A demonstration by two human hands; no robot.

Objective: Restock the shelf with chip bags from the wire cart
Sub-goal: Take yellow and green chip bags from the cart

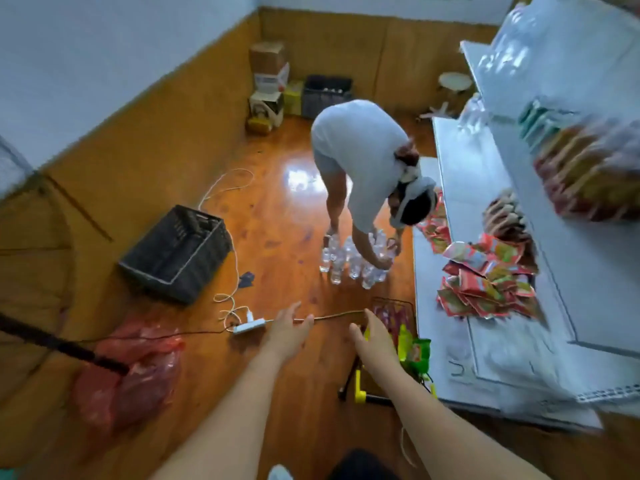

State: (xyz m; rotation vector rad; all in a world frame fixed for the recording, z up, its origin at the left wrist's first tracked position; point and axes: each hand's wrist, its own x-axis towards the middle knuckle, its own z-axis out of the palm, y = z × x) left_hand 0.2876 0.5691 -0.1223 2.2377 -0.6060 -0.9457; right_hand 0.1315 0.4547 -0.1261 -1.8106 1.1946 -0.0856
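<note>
Wood floor (pixel 277 209), left hand (pixel 289 325) open, right hand (pixel 375 336) — empty grip — above wire cart (pixel 394 308)

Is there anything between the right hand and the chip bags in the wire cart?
Nothing visible. The right hand is open just above the wire cart, and the chip bags lie uncovered beside its fingers.

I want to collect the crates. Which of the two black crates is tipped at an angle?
The near black crate, on the open floor beside the white cable, sits tilted. The far crate stands level by the back wall, next to the cardboard boxes.
</note>
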